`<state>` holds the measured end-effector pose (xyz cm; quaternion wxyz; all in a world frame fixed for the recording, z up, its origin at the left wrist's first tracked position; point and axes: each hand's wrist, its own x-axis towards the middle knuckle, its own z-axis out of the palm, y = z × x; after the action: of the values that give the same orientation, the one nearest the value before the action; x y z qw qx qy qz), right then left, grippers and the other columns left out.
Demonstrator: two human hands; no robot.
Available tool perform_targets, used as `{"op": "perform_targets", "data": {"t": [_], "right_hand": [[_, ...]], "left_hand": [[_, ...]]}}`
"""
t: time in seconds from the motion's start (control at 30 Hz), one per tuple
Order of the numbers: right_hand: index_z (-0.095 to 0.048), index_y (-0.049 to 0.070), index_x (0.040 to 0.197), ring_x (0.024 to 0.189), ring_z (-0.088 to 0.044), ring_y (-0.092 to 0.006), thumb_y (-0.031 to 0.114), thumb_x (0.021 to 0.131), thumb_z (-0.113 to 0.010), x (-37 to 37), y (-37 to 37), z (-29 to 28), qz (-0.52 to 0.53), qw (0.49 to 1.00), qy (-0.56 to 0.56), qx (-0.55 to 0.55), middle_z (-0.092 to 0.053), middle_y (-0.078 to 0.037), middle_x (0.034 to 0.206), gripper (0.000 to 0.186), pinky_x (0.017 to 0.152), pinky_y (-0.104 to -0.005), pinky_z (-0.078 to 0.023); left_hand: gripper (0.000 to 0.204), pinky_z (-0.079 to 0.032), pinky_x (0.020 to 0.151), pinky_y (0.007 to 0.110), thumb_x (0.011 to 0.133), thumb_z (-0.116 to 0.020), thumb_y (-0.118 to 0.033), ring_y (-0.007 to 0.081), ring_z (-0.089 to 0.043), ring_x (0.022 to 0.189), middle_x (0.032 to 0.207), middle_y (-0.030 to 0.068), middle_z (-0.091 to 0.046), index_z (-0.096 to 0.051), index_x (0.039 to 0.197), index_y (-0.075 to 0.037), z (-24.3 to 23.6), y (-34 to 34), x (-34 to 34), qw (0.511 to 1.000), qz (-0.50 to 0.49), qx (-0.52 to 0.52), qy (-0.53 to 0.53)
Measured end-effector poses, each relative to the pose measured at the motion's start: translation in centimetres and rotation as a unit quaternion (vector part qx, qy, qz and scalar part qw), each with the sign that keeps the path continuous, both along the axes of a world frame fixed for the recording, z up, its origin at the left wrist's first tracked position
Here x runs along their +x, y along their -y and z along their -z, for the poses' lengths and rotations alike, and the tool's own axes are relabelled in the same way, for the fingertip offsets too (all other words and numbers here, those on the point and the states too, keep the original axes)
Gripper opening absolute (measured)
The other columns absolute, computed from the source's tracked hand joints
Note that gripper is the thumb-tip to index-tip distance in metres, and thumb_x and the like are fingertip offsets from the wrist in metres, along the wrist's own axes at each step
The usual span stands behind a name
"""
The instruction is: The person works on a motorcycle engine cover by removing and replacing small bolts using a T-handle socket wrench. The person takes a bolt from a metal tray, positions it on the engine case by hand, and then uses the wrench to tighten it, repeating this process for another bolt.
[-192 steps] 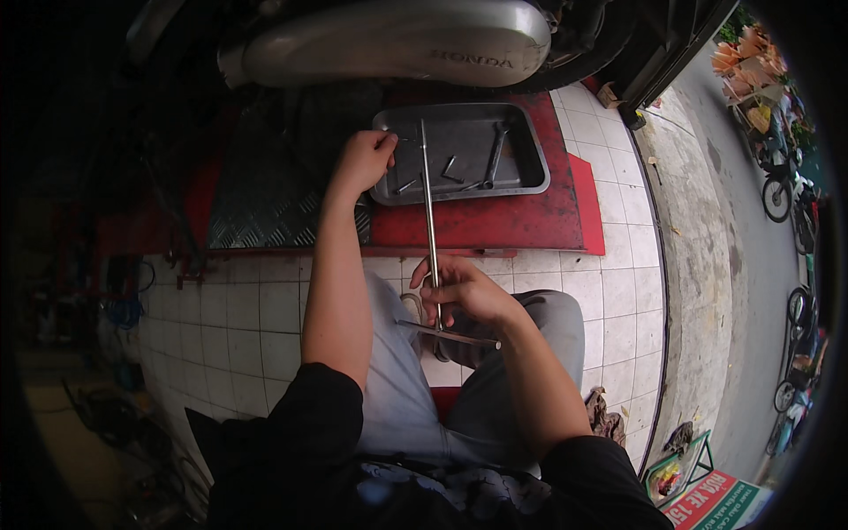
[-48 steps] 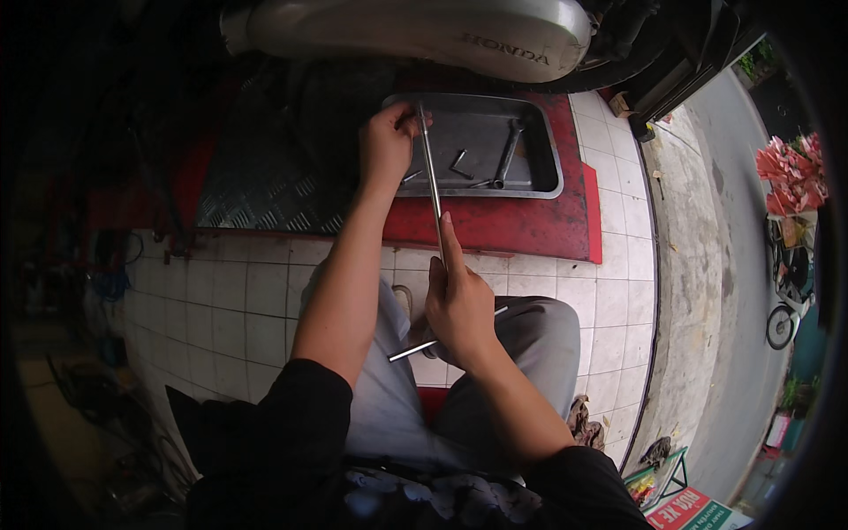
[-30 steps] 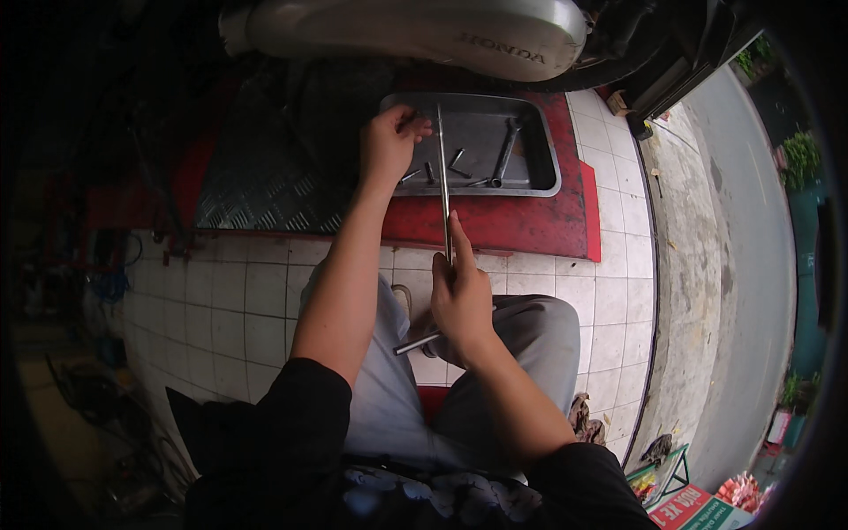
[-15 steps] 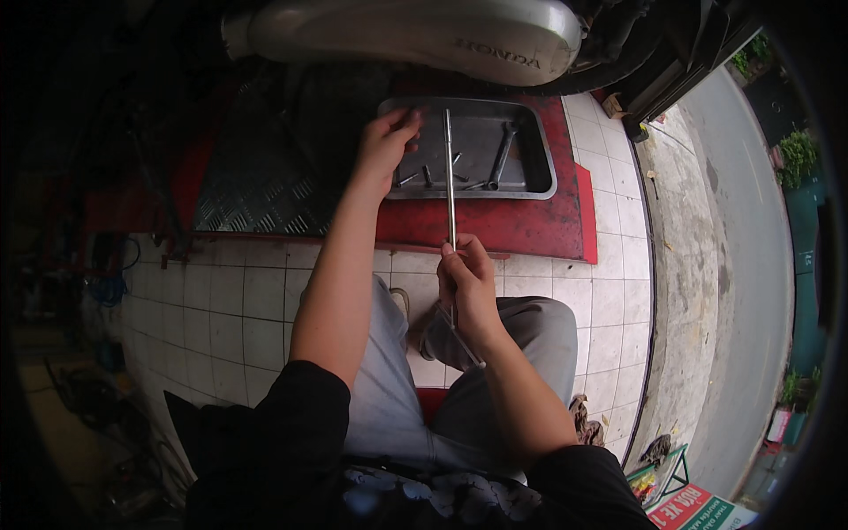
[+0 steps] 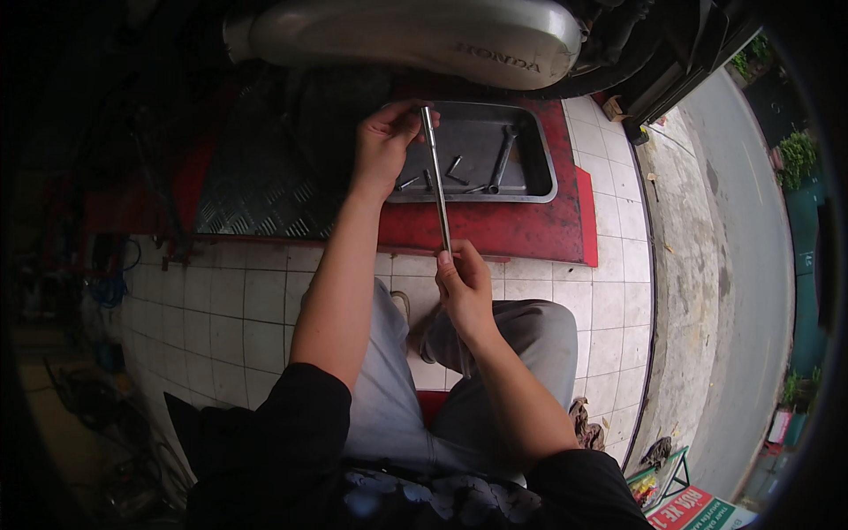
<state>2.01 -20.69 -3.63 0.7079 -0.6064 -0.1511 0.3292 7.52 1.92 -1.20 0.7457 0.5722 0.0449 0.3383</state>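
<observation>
Rod is slanting over the tray's near rim, right hand gripping its shaft; left hand is curling at its tip, whether gripping cannot tell. Progress: rod is up off the tray; wrench and small pieces are lying in it, untouched. Silver cover is crowding the far rim; room is opening above the tray, rightward.

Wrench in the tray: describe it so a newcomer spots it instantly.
Below the big silver casing at the picture's top sits a grey tray on a red platform. In the tray's right half, the wrench slants, upper end rightward. It's the longest tool lying there.
</observation>
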Motion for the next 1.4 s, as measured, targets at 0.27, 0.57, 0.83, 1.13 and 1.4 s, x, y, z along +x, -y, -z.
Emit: {"op": "perform_targets", "data": {"t": [0.27, 0.57, 0.83, 1.13, 1.4], "right_hand": [[-0.056, 0.001, 0.105, 0.074, -0.048, -0.0082, 0.017, 0.101, -0.056, -0.1, 0.0, 0.4, 0.026, 0.999, 0.042, -0.01, -0.055, 0.0, 0.082, 0.017, 0.068, -0.0245, -0.04], [-0.057, 0.001, 0.102, 0.071, -0.048, -0.0108, 0.024, 0.101, -0.056, 0.0, 0.1, 0.4, 0.058, 0.991, 0.113, -0.038, -0.055, -0.003, 0.077, 0.023, 0.067, -0.0276, -0.039], [-0.057, 0.005, 0.098, 0.061, -0.037, -0.0047, 0.025, 0.103, -0.056, -0.3, -0.5, 0.2, 0.066, 0.983, 0.129, -0.11, -0.045, 0.005, 0.069, 0.021, 0.053, -0.023, -0.03], [-0.054, 0.006, 0.091, 0.058, -0.035, -0.0037, 0.026, 0.103, -0.054, -0.1, -0.6, 0.7, 0.075, 0.988, 0.094, -0.098, -0.043, 0.005, 0.067, 0.023, 0.05, -0.0235, -0.028], [-0.056, 0.002, 0.097, 0.064, -0.046, -0.0104, 0.021, 0.103, -0.051, 1.0, 0.1, 1.6, 0.086, 0.99, 0.037, -0.108, -0.051, -0.002, 0.07, 0.021, 0.059, -0.0289, -0.038]], "left_hand": [[0.017, -0.051, 0.081, 0.027, 0.096, -0.062, -0.006, 0.0156, -0.068, 0.095, 0.1, 0.0097, -0.073, -0.07, 0.11, -0.001, 0.2, 0.2, 0.2, 0.999, -0.032, 0.03, -0.016], [0.018, -0.051, 0.076, 0.025, 0.094, -0.06, 0.001, 0.0102, -0.065, 0.089, 0.099, 0.0058, -0.073, -0.072, 0.107, -0.002, 0.5, 0.0, 0.4, 0.996, -0.051, 0.067, -0.03], [0.017, -0.052, 0.086, 0.028, 0.095, -0.057, 0.003, 0.0154, -0.067, 0.096, 0.1, 0.0079, -0.072, -0.072, 0.103, 0.001, 0.3, 0.2, 0.3, 0.994, -0.056, 0.08, -0.045], [0.023, -0.053, 0.073, 0.027, 0.098, -0.061, -0.012, 0.0171, -0.07, 0.086, 0.099, 0.0098, -0.071, -0.062, 0.117, 0.001, 1.1, -0.4, 0.8, 0.989, -0.031, -0.025, -0.145], [0.023, -0.055, 0.074, 0.035, 0.091, -0.067, -0.015, 0.0232, -0.07, 0.087, 0.102, 0.0107, -0.071, -0.066, 0.112, -0.008, 2.4, 0.7, 0.7, 0.857, -0.171, 0.325, -0.361]]}}
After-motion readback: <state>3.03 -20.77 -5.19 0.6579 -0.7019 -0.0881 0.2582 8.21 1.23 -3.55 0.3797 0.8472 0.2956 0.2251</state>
